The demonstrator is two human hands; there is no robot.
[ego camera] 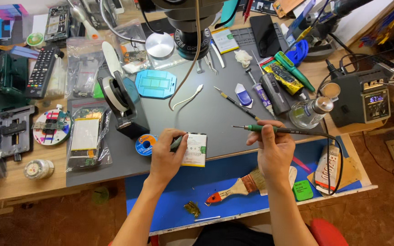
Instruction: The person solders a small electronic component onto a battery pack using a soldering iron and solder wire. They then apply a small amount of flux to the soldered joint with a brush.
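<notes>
two hands | left hand [166, 157] grips white-labelled battery [194, 149] | right hand [274, 148] grips green-handled soldering iron [270, 130]

Single head-worn view, looking steeply down — close over cluttered workbench [206, 118], forearms entering from below

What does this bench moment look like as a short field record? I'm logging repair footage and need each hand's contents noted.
setting: cluttered repair bench with a grey work mat
left hand: holds a white phone battery at the mat's front edge
right hand: grips a green-handled soldering iron, tip pointing left, above the mat
iron cable: runs right toward the soldering station
near the hands: paintbrush on the blue surface, solder spool left of the battery
overhead: microscope head
</notes>
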